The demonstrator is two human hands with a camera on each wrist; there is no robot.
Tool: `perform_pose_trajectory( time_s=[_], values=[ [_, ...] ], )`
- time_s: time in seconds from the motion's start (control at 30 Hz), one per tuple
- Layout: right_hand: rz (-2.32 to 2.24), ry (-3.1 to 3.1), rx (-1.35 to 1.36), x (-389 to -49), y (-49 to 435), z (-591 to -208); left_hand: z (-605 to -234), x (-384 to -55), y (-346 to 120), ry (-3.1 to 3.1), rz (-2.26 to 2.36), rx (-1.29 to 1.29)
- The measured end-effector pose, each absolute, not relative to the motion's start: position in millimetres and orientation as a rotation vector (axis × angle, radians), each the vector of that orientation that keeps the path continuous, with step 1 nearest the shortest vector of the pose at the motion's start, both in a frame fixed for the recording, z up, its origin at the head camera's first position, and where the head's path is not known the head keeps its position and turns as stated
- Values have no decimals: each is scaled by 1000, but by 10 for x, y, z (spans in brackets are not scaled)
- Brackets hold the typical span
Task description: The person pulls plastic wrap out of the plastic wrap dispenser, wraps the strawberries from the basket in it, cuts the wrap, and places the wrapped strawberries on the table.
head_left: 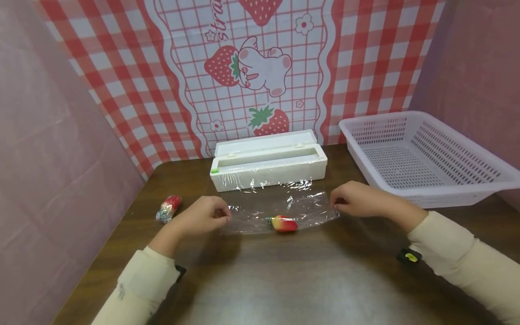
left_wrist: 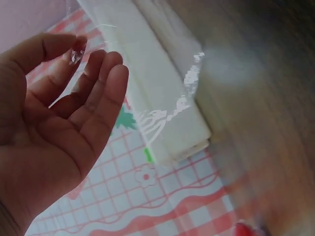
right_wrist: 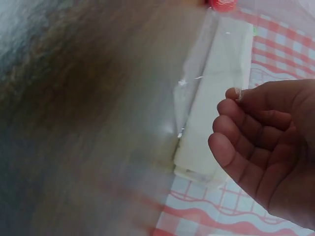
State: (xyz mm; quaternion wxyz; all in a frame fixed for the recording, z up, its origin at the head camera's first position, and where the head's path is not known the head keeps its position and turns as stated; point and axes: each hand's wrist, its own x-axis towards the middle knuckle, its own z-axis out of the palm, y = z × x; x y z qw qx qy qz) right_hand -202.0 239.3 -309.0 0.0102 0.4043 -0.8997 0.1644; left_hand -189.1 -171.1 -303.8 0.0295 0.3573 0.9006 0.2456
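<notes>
A sheet of clear plastic wrap (head_left: 252,216) stretches between my two hands. My left hand (head_left: 205,215) pinches its left edge between thumb and index finger; in the left wrist view the crinkled film (left_wrist: 78,53) shows at those fingertips. The opposite edge is pinched by my right hand (head_left: 353,198), where a bit of film shows at the thumb tip in the right wrist view. A red and yellow toy strawberry (head_left: 285,224) lies at the film's middle, toward its near edge. Behind the film stands a long white wrap dispenser box (head_left: 270,176), lid raised.
Near the table's left edge lies another strawberry (head_left: 169,207), covered in shiny wrap. A white perforated plastic basket (head_left: 365,169) stands at the back right. Behind the brown wooden table (head_left: 260,280) hangs a red checked cloth (head_left: 134,58) with strawberry prints.
</notes>
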Motion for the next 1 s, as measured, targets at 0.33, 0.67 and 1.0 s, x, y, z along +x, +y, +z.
perform_pose_trajectory(
  time_s=[0.33, 0.67, 1.0],
  values=[
    [419, -2911, 1206, -2139, 2360, -3257, -3234, -2099, -1698, 2779, 724, 1039],
    [293, -2923, 1228, -2182, 2298, -3345, -3335, -2146, -1605, 2772, 511, 1130],
    [296, -2957, 1201, -2171, 2291, -3345, -3367, -2107, -1596, 2784, 451, 1085]
  ],
)
